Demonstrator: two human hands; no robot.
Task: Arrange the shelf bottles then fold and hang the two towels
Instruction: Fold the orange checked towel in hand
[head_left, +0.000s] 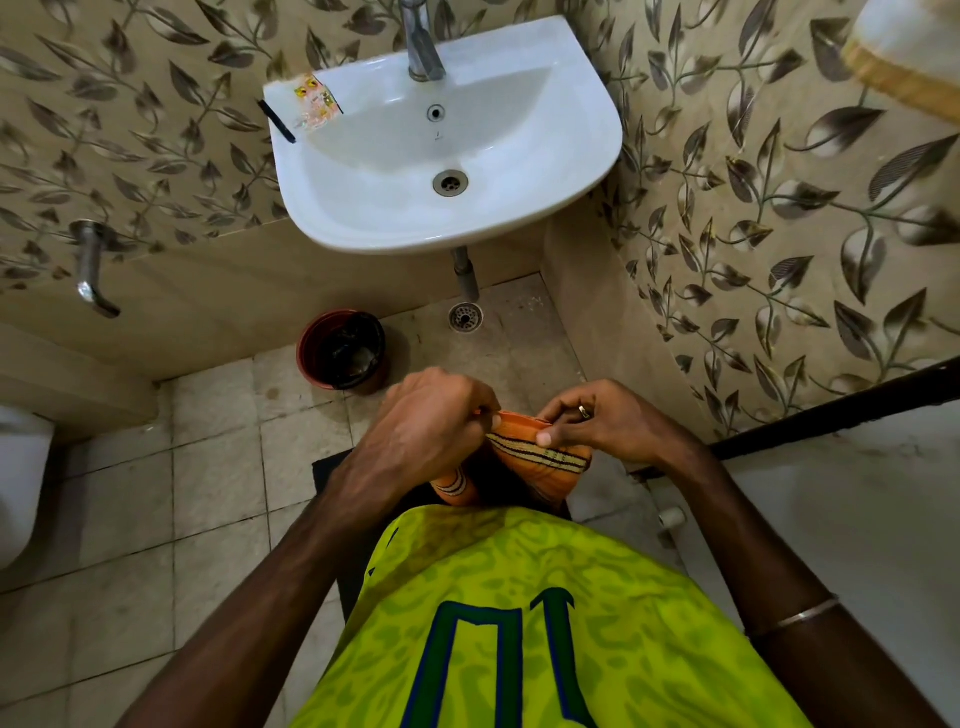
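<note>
Person in a lime-green jersey (519, 597) at frame bottom, white sink (597, 156) beyond the grip, orange striped towel (545, 457) bunched between both hands, left hand (421, 421) gripping its left edge, right hand (597, 421) pinching its top edge, red bin (311, 343) left of the grip

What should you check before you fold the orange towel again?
1. Left hand grips the orange towel: ok.
2. Right hand pinches its top edge: ok.
3. Edges lined up evenly: cannot tell, hands hide them.
4. Towel kept off the floor: ok.
5. Towel away from the sink and bin: ok.
6. Hanging rail within reach: cannot tell.
</note>
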